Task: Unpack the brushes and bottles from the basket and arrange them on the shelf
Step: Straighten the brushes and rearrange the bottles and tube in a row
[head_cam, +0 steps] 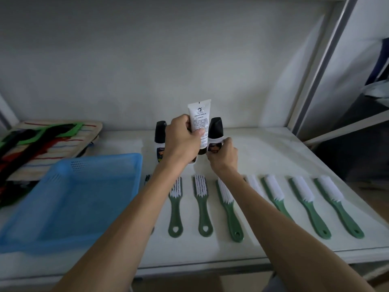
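The left hand is closed around a white tube printed with black text, thumb across its front and fingers behind, holding it upright with its flat crimped end up and its dark cap end down near the shelf. Just right of that hand, the right hand is wrapped around the lower body of a bottle with a black slanted cap; the bottle stands upright and touches or nearly touches the tube. Just left of the left hand, partly hidden behind it, stands a second black-capped bottle, also upright.

Nearer the person than both hands, a row of green-handled brushes with white bristles lies on the shelf, handles toward the person. Below the left hand lie one brush and another just beside it, each with a heart-shaped hole in the handle end. A third brush lies just left of the right forearm, and a fourth is mostly hidden under that forearm. Farther right lie three more: one, the next and the last, all angled alike. A small dark item shows beside the left forearm, too little of it to tell.

Left of the left forearm sits a blue plastic basket with perforated walls; nothing can be made out inside it. Beyond the basket, a striped cloth item with green and black straps lies on the shelf.
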The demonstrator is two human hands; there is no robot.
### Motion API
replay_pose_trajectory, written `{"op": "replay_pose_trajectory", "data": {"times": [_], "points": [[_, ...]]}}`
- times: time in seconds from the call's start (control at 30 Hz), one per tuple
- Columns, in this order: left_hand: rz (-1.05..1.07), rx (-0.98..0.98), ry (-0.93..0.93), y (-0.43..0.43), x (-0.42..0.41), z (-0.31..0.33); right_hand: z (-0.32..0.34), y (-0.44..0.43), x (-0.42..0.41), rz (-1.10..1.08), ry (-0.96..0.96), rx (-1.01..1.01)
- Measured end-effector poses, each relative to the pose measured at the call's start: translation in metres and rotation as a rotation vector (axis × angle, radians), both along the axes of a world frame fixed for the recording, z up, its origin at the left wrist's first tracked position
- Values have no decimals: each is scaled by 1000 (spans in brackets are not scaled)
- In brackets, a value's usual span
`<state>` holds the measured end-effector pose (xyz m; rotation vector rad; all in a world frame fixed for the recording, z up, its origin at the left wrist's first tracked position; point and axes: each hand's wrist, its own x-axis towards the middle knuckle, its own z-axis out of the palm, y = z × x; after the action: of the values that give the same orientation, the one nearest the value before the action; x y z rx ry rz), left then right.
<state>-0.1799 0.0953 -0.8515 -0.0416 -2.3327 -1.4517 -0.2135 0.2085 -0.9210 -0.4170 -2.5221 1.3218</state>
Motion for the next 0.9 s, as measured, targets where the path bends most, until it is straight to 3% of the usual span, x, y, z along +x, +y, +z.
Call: {"op": "replay_pose_trajectory", "data": {"times": [0.17, 0.27, 0.4, 0.5, 0.7, 0.9], "points": [[-24, 5, -14, 11, -1, -1, 25, 16, 21, -53, 74, 37], [-25, -15, -23, 25, -2, -6, 43, 26, 45, 121, 173, -71], [-51, -48, -11, 44, -1, -9, 36, 40, 68, 315, 189, 88], [-122, 30, -59, 55, 3, -12, 29, 53, 74, 254, 195, 149], [-255, -8, -94, 73, 14, -17, 24, 70, 76, 128, 256, 175], [-215, 0, -53, 64, 7, -16, 9, 77, 55, 46, 127, 165]]}}
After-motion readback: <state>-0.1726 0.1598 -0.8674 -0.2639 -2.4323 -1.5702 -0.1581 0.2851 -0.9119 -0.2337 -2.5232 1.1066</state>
